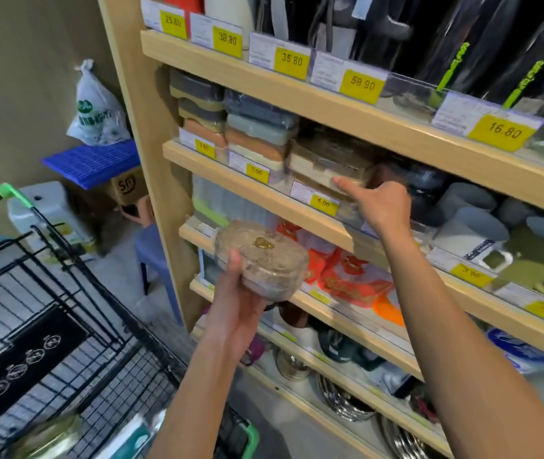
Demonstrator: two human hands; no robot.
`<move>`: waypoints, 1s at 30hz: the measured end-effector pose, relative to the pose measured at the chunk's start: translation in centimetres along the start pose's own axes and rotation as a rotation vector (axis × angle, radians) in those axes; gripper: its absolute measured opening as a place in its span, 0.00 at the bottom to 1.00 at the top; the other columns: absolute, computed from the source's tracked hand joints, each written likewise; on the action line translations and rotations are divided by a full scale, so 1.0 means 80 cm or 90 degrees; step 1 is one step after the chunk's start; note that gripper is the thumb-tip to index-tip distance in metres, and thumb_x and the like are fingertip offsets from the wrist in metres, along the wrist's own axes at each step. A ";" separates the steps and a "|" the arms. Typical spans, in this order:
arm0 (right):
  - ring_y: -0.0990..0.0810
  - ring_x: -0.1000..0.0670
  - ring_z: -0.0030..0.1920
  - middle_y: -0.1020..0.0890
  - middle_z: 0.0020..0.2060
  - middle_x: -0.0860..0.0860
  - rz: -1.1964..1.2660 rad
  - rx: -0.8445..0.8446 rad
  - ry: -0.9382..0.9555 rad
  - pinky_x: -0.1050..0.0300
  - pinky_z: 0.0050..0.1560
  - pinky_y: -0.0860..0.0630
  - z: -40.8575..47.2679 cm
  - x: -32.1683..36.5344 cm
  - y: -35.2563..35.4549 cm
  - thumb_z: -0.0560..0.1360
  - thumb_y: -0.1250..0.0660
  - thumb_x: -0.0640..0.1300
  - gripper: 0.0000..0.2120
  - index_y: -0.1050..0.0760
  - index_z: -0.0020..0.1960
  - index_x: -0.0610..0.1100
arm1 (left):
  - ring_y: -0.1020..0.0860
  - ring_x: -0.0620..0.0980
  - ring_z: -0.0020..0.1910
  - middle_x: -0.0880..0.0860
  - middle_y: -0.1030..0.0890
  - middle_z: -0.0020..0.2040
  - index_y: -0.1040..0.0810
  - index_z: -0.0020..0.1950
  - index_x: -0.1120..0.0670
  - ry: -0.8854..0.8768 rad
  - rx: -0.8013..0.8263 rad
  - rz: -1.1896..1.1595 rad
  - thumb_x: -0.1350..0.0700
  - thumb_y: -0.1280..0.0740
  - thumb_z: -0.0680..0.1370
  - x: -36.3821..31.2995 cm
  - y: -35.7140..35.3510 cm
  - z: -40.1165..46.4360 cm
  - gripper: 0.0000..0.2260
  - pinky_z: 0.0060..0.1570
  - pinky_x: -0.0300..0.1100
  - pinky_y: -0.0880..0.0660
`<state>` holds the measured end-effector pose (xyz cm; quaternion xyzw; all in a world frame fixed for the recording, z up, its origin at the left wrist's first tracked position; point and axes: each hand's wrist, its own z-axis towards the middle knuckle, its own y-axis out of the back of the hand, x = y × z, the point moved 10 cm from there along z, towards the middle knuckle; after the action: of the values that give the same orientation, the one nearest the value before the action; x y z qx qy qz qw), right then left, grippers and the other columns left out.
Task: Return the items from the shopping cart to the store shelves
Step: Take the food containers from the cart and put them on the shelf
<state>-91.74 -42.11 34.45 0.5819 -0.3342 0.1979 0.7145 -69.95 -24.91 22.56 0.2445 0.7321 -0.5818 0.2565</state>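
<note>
My left hand (235, 301) grips a round clear plastic container (264, 260) with a gold knob on its lid, held in front of the lower shelves. At the second shelf (230, 175), my right hand (381, 207) reaches in and touches a stack of clear rectangular containers (326, 159), thumb on the stack's front. Whether it grips them is unclear. The black wire shopping cart (48, 326) stands at lower left with several items in its bottom.
Wooden shelves with yellow price tags hold stacked lunch boxes (230, 120), grey cups (472, 220), red packets (346, 276) and metal ware at the bottom. A blue stool (153, 250), a cardboard box, a blue crate and a hanging plastic bag (96, 107) stand left of the shelf unit.
</note>
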 end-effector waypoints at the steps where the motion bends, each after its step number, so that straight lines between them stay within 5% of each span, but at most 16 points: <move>1: 0.23 0.43 0.40 0.23 0.34 0.43 -0.026 0.006 -0.008 0.52 0.41 0.33 0.006 -0.003 -0.004 0.64 0.29 0.72 0.33 0.30 0.31 0.42 | 0.22 0.55 0.66 0.57 0.19 0.66 0.27 0.70 0.54 0.001 -0.002 0.004 0.38 0.37 0.74 -0.003 -0.005 0.004 0.29 0.67 0.51 0.26; 4: 0.18 0.38 0.49 0.17 0.45 0.39 -0.065 -0.030 0.007 0.53 0.43 0.33 0.014 -0.007 0.000 0.68 0.30 0.70 0.33 0.20 0.49 0.38 | 0.22 0.56 0.66 0.57 0.19 0.66 0.28 0.72 0.54 0.020 -0.034 -0.028 0.40 0.33 0.73 -0.003 -0.009 0.020 0.30 0.66 0.51 0.25; 8: 0.18 0.41 0.50 0.17 0.45 0.44 0.037 -0.173 0.182 0.50 0.48 0.26 -0.045 0.019 0.037 0.72 0.29 0.61 0.22 0.21 0.53 0.43 | 0.23 0.59 0.68 0.59 0.23 0.70 0.36 0.77 0.53 0.012 -0.014 -0.044 0.40 0.22 0.66 0.001 -0.028 0.043 0.45 0.57 0.52 0.20; 12: 0.22 0.62 0.57 0.22 0.59 0.58 0.209 0.141 0.223 0.64 0.51 0.24 -0.148 0.038 -0.007 0.68 0.29 0.67 0.30 0.27 0.66 0.57 | 0.23 0.62 0.67 0.62 0.26 0.71 0.40 0.79 0.49 -0.050 0.094 -0.083 0.51 0.23 0.71 -0.006 -0.075 0.059 0.41 0.56 0.56 0.21; 15: 0.25 0.63 0.62 0.25 0.64 0.61 0.308 0.108 0.167 0.62 0.58 0.22 -0.163 0.020 -0.005 0.64 0.19 0.56 0.40 0.33 0.71 0.59 | 0.18 0.56 0.60 0.59 0.21 0.66 0.31 0.70 0.44 -0.083 0.116 -0.052 0.56 0.27 0.70 -0.012 -0.110 0.064 0.30 0.53 0.52 0.18; 17: 0.26 0.65 0.62 0.26 0.65 0.60 0.318 0.016 0.174 0.69 0.61 0.26 -0.145 0.014 0.016 0.64 0.18 0.48 0.42 0.33 0.74 0.52 | 0.18 0.54 0.60 0.55 0.19 0.64 0.29 0.68 0.43 -0.101 0.130 0.006 0.57 0.26 0.69 -0.017 -0.130 0.072 0.29 0.54 0.52 0.19; 20: 0.28 0.62 0.64 0.28 0.67 0.55 0.263 -0.028 0.190 0.79 0.60 0.34 -0.110 0.013 0.035 0.63 0.18 0.52 0.48 0.38 0.76 0.45 | 0.18 0.49 0.59 0.53 0.22 0.68 0.30 0.72 0.51 -0.143 0.097 0.119 0.60 0.25 0.70 -0.041 -0.141 0.090 0.31 0.50 0.46 0.19; 23: 0.25 0.58 0.62 0.24 0.63 0.53 0.218 -0.026 0.212 0.74 0.58 0.29 -0.080 0.020 0.045 0.62 0.18 0.57 0.46 0.34 0.73 0.43 | 0.18 0.52 0.59 0.59 0.25 0.68 0.31 0.72 0.59 -0.201 0.072 0.234 0.67 0.26 0.74 -0.065 -0.151 0.105 0.28 0.54 0.49 0.18; 26: 0.20 0.57 0.59 0.19 0.59 0.54 0.208 -0.022 0.228 0.59 0.61 0.23 -0.054 0.033 0.049 0.62 0.19 0.59 0.39 0.28 0.68 0.45 | 0.15 0.45 0.50 0.49 0.18 0.56 0.30 0.71 0.59 -0.246 0.057 0.305 0.66 0.26 0.74 -0.086 -0.167 0.115 0.26 0.50 0.46 0.17; 28: 0.19 0.58 0.57 0.17 0.58 0.56 0.206 -0.003 0.225 0.59 0.60 0.23 -0.038 0.039 0.046 0.62 0.20 0.61 0.37 0.25 0.66 0.47 | 0.16 0.42 0.42 0.40 0.18 0.47 0.30 0.71 0.58 -0.261 0.044 0.357 0.63 0.26 0.75 -0.097 -0.173 0.125 0.27 0.45 0.42 0.17; 30: 0.18 0.58 0.55 0.17 0.55 0.57 0.201 0.022 0.188 0.59 0.57 0.22 -0.024 0.037 0.043 0.60 0.21 0.65 0.38 0.23 0.65 0.48 | 0.19 0.42 0.38 0.42 0.19 0.44 0.31 0.70 0.56 -0.268 0.039 0.393 0.60 0.25 0.75 -0.108 -0.175 0.133 0.26 0.44 0.40 0.18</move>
<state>-91.51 -39.75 38.78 0.4989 -0.3094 0.3963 0.7059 -71.72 -38.69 36.38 0.3365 0.5372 -0.5364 0.5572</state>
